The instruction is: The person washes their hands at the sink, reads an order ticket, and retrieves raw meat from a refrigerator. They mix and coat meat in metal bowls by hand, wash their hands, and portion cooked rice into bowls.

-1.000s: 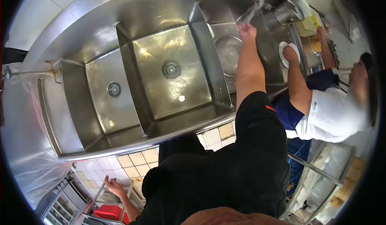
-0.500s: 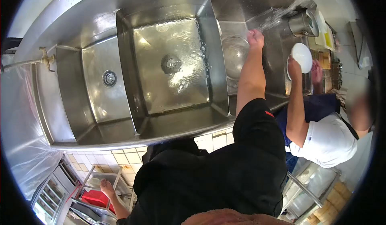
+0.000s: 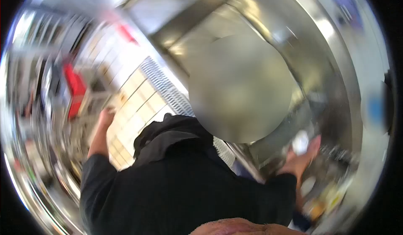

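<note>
My right hand (image 3: 310, 151) is at the right, over the metal sink unit (image 3: 331, 71). A small white object (image 3: 300, 142), too blurred to name, sits within its closed fingers. My left hand (image 3: 108, 114) hangs low on the left, away from the sink, beside a shelf rack; motion smears its fingers, and no object shows in it. A large round blurred patch hides much of the sink basins. Splashing water (image 3: 340, 155) shows just right of my right hand.
A red bin (image 3: 74, 88) is at the left near the rack. Pale floor tiles (image 3: 134, 100) lie between rack and sink. At the lower right are a white plate (image 3: 307, 186), a yellow item (image 3: 334, 196) and part of a co-worker's dark clothing (image 3: 301, 221).
The view has swung round strongly, with the sink now at the upper right. My right hand now has the white object in it. The co-worker is mostly out of sight.
</note>
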`<state>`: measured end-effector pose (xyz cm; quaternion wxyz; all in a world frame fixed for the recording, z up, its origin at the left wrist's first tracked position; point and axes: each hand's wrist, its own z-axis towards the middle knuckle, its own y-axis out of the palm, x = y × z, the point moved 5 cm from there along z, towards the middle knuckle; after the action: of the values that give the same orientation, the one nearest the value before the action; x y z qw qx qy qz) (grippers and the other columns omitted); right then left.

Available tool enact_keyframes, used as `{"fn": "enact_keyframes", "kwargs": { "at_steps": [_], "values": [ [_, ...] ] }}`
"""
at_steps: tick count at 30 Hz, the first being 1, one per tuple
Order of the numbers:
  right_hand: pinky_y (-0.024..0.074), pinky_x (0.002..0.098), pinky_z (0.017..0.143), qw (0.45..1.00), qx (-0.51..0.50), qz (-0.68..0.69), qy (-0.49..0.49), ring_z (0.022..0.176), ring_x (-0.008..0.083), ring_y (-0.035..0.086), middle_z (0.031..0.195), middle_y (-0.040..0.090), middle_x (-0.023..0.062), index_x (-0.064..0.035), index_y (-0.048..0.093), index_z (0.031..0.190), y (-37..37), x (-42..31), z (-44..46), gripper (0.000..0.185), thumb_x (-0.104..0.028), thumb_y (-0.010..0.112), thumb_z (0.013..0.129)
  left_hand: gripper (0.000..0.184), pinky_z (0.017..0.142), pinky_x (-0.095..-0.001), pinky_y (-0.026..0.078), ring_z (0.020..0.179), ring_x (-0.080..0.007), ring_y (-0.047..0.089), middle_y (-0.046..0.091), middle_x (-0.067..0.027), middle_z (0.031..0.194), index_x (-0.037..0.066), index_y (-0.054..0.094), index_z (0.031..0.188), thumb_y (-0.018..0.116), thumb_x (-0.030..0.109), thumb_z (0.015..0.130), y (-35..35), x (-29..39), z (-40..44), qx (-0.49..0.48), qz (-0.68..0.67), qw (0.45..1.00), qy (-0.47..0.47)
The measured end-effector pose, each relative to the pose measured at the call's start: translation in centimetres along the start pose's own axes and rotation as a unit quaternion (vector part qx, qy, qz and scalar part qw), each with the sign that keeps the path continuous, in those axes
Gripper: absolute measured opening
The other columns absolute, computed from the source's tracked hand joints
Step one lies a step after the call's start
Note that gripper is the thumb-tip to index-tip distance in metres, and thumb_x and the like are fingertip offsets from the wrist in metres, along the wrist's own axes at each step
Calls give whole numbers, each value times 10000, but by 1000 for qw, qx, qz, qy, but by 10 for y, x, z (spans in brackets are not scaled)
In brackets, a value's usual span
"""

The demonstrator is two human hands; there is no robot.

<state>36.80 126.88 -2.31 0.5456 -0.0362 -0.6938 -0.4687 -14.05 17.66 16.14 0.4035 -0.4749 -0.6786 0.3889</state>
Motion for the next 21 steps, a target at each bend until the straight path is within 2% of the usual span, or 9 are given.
{"fn": "enact_keyframes", "kwargs": {
  "at_steps": [1,3,5,8,11,13,15,19,21],
  "values": [
    [248,398,1101,988,24,-131,-76,1325,223,350,1455,351,85,-30,358,1389,-15,17,1,510,-288,412,951,320,858,-386,481,983,-336,622,649,-229,1035,29,655,1055,626,161,765,5,-24,-4,-30,-12,998,-58],
    [258,403,1083,603,182,-741,-234,1301,223,363,1424,380,87,-32,394,1363,-31,49,-28,544,-331,463,914,329,898,-382,473,1006,-348,611,646,-217,1060,32,659,1047,592,116,735,22,-79,-15,-25,-70,992,-101],
    [267,408,1066,375,258,-870,-190,1277,222,376,1394,410,89,-34,430,1337,-60,87,-37,578,-375,513,877,305,913,-396,482,1010,-358,603,646,-205,1055,37,656,1027,602,119,738,39,-137,-37,-10,-67,989,-130],
    [280,409,1048,280,284,-901,-173,1254,221,390,1370,433,94,-34,462,1315,-102,154,-46,607,-412,557,850,320,892,-392,492,1006,-335,612,654,-178,1050,62,670,1012,685,176,713,104,-254,-67,-83,-23,984,-159],
    [290,394,1046,281,266,-902,-191,1259,220,390,1390,413,106,-29,448,1330,-175,275,-23,583,-391,538,881,407,886,-402,488,1033,-310,606,663,-131,1065,95,703,993,679,414,741,185,-375,-98,-184,24,971,-152],
    [296,385,1044,311,225,-906,-177,1262,219,390,1403,399,114,-26,438,1340,-216,372,2,568,-376,525,901,474,869,-385,493,966,-300,632,677,-130,1030,86,701,1027,723,418,689,213,-424,-117,-210,-16,958,-197],
    [302,375,1043,349,181,-910,-130,1265,219,390,1416,386,121,-23,428,1350,-265,480,24,552,-362,512,921,352,653,-375,532,794,-232,667,680,-132,787,16,700,952,734,264,704,216,-451,-131,-186,-188,913,-312],
    [388,311,950,437,52,-884,156,1168,178,455,1375,428,103,-40,377,1381,-455,743,7,500,-278,494,958,180,502,-347,507,603,-186,628,655,-121,750,15,681,814,679,186,757,191,-470,-114,-79,-449,774,-438],
    [462,298,789,498,66,-813,295,930,160,573,1028,603,60,-38,576,1110,-572,796,20,246,-202,533,931,211,489,-339,484,614,-193,620,650,-100,724,1,674,866,681,184,763,165,-476,-69,-23,-546,739,-395]
  ]
}}
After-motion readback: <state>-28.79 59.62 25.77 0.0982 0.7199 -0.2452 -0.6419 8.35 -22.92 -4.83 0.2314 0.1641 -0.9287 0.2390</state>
